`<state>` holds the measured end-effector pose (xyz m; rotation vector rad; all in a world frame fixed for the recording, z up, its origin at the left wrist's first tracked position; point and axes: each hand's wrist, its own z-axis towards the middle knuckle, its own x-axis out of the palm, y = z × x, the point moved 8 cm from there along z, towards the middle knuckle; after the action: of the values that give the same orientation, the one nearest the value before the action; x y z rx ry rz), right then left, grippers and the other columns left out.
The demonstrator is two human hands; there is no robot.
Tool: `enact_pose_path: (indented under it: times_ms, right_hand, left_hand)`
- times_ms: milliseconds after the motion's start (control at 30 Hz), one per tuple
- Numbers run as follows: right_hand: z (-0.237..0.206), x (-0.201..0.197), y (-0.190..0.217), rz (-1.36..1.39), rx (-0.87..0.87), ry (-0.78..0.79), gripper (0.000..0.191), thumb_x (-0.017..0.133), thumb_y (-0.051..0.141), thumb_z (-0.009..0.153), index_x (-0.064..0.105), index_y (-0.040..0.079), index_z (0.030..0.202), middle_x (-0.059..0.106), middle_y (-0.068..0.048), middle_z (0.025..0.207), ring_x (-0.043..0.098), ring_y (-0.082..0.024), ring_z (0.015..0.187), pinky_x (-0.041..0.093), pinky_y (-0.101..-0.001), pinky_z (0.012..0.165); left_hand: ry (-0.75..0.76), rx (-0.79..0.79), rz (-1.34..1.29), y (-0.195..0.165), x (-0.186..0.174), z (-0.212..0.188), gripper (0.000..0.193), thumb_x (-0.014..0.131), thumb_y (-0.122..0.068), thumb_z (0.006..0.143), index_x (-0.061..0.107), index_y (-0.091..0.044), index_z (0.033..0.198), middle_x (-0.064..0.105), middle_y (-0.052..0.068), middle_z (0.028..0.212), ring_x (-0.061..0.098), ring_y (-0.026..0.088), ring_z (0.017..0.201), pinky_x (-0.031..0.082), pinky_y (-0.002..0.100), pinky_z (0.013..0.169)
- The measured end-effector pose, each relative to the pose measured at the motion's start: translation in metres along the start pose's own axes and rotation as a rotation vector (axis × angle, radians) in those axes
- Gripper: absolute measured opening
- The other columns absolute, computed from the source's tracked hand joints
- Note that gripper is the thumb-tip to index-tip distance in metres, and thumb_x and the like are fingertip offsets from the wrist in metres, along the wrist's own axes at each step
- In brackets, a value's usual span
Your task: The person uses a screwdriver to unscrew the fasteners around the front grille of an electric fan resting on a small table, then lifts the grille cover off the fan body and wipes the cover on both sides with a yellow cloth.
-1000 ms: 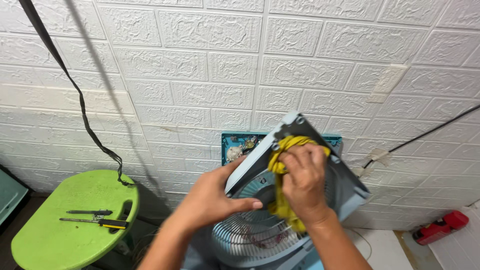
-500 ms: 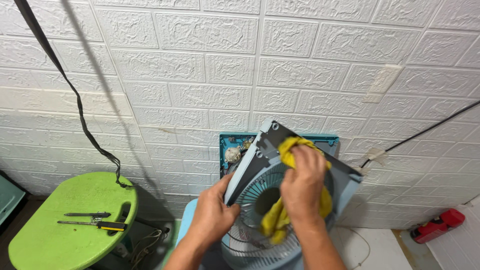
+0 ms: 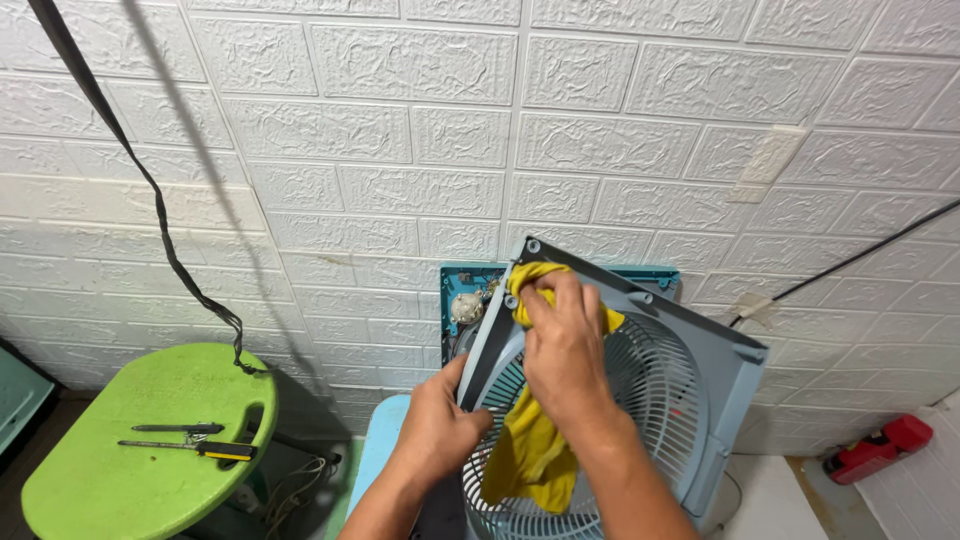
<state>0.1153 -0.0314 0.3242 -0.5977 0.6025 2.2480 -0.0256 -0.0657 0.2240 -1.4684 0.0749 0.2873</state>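
A grey square fan grille frame (image 3: 712, 372) stands tilted against the white brick-pattern wall, with a teal fan body (image 3: 470, 288) behind it. My right hand (image 3: 565, 345) presses a yellow cloth (image 3: 530, 450) against the frame's upper left corner; the cloth hangs down over the round grille. My left hand (image 3: 440, 425) grips the frame's left edge lower down.
A green round stool (image 3: 120, 450) at lower left carries a screwdriver (image 3: 195, 449) and another dark tool (image 3: 178, 429). A black strap (image 3: 150, 190) hangs down the wall to the stool. A red tool (image 3: 880, 447) lies at lower right. A light blue seat (image 3: 380, 450) sits under the fan.
The frame has been turned, its top corner shifting left. My right hand and the cloth moved from the frame's upper middle to its upper left corner. My left hand stayed on the left edge.
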Motion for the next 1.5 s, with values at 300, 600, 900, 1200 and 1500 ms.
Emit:
enact_pose_path:
  times_ms: [300,600,900,1200,1500]
  right_hand:
    - [-0.053,0.012,0.058,0.028,-0.274,0.106,0.023,0.065,0.005,0.078,0.074,0.007,0.1,0.064,-0.01,0.121,0.054,-0.034,0.113,0.043,-0.0491,0.097]
    - [-0.019,0.0,-0.031,-0.088,0.133,0.061,0.037,0.06,-0.01,0.074,0.074,0.008,0.103,0.058,-0.015,0.121,0.05,-0.039,0.118,0.044,-0.0475,0.102]
    - [-0.041,0.011,-0.066,0.046,0.14,-0.116,0.047,0.053,-0.015,0.077,0.065,0.001,0.119,0.053,-0.021,0.132,0.05,-0.039,0.126,0.043,-0.046,0.109]
    - [-0.057,-0.005,-0.187,-0.049,0.636,-0.213,0.031,0.066,-0.006,0.08,0.07,0.002,0.109,0.06,-0.015,0.118,0.059,-0.036,0.111,0.048,-0.0433,0.102]
    - [-0.041,-0.012,-0.127,-0.177,0.229,-0.242,0.047,0.06,-0.015,0.077,0.074,0.005,0.117,0.059,-0.018,0.116,0.055,-0.036,0.111,0.048,-0.0456,0.097]
  left_hand:
    - [-0.04,0.059,-0.116,0.005,0.0,0.02,0.055,0.074,0.002,0.071,0.069,-0.006,0.125,0.08,0.005,0.099,0.072,0.008,0.086,0.058,0.025,0.077]
    - [-0.089,-0.02,0.041,0.004,-0.004,0.002,0.062,0.069,0.001,0.066,0.069,-0.009,0.127,0.082,0.007,0.093,0.076,0.011,0.083,0.058,0.027,0.076]
    - [-0.127,-0.079,-0.101,0.026,-0.012,0.003,0.063,0.066,0.002,0.067,0.07,-0.007,0.129,0.083,0.009,0.094,0.073,0.014,0.08,0.057,0.028,0.074]
    - [-0.151,-0.047,-0.073,0.051,-0.035,-0.012,0.062,0.067,0.004,0.066,0.068,-0.004,0.128,0.082,0.007,0.093,0.073,0.012,0.079,0.057,0.027,0.076]
    - [-0.17,0.02,-0.19,0.067,-0.027,-0.006,0.056,0.065,0.008,0.068,0.069,-0.001,0.123,0.079,0.005,0.096,0.071,0.012,0.086,0.055,0.026,0.082]
